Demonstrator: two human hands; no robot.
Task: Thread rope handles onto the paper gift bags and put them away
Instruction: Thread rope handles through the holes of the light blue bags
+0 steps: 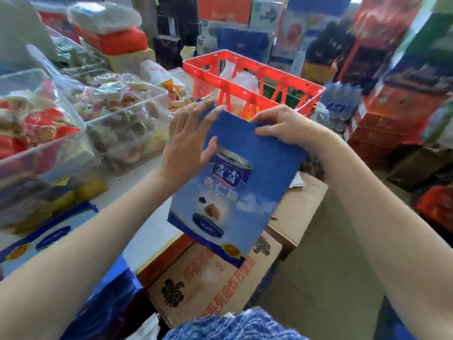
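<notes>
Right now the biggest thing near the person is the white table (pixel 157 224) on their left, crowded with clear plastic tubs (pixel 127 123) of wrapped snacks, and beyond the hands stands a red crate (pixel 247 77). Below the hands sits a brown cardboard box (pixel 208 283) with red lettering. Held up in the air over that box is the flat blue paper gift bag (pixel 245 173), tilted, its top edge away from the person. The right hand (pixel 282 126) has its grip closed on the bag's top edge, fingers curled over it. The left hand (pixel 186 141) lies flat against the bag's left side, fingers straight, thumb on the printed face. I see no rope handle anywhere on the bag, and its holes are too blurred to make out. My worry: with only one hand truly gripping, the bag could slip or crease at the top edge while it is opened, and a torn hole would leave the rope nothing to hold
</notes>
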